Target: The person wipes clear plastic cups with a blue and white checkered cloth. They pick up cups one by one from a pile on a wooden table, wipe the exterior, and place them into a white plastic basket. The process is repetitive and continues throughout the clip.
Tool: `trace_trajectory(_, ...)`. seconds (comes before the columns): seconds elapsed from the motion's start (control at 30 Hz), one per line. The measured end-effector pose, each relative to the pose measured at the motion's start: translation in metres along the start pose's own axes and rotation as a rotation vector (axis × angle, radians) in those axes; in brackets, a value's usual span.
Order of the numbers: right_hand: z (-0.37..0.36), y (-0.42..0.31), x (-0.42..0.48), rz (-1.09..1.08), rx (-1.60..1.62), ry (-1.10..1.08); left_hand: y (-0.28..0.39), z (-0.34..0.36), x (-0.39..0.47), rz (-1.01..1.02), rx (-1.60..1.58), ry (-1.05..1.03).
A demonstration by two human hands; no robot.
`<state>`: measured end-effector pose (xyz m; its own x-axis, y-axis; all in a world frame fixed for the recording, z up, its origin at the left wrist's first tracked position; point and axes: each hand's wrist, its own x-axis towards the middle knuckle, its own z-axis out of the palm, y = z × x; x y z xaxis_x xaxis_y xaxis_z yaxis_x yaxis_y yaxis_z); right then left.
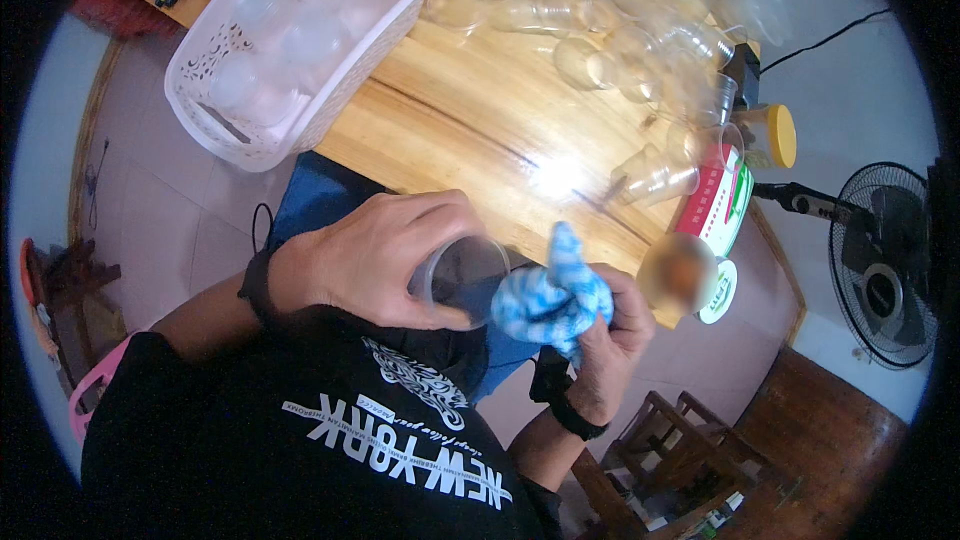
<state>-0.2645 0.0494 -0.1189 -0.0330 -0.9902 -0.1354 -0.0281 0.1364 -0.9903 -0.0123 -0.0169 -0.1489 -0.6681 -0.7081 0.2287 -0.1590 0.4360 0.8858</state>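
Observation:
My left hand (382, 262) grips a clear plastic cup (469, 277), its round mouth tilted toward my right hand. Bunched in my right hand (619, 322) is a blue-and-white cloth (555, 296), just to the right of the cup's rim and seemingly apart from it. Both hands are in front of my body at the near edge of the wooden table (450, 120). A pale pink plastic basket (352, 82) at the table's left holds several translucent cups (315, 37). Many more clear plastic cups (547, 7) lie heaped at the far side, and a few (652, 172) lie nearer on the right.
Along the table's right edge stand a yellow-lidded jar (780, 136), a red, white and green box (716, 202) bearing writing, and a round white-and-green lid (718, 291). A black fan (881, 277) stands beyond. Wooden stools (675, 450) are at lower right.

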Motion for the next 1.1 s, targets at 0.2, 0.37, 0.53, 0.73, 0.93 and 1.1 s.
trace_trajectory(0.2,0.021,-0.018,0.011,-0.234,-0.384,-0.21,-0.002,0.009,-0.003,-0.183,-0.06,-0.014)
trace_trajectory(0.37,0.032,-0.026,0.019,-0.149,-0.601,-0.494,-0.003,0.009,-0.004,-0.223,-0.049,-0.208)
trace_trajectory(0.53,0.051,-0.012,0.031,-0.092,-0.876,-0.477,-0.003,0.01,-0.001,-0.202,0.045,-0.325)
trace_trajectory(0.73,0.069,0.013,0.039,-0.18,-0.841,-0.502,-0.012,0.01,-0.003,-0.193,0.137,-0.289)
trace_trajectory(0.93,0.058,-0.006,0.031,-0.123,-0.876,-0.41,-0.011,0.008,-0.004,-0.343,0.02,-0.275)
trace_trajectory(1.1,0.026,0.005,0.031,-0.225,-0.731,0.012,-0.014,0.001,-0.001,-0.46,0.016,-0.318)
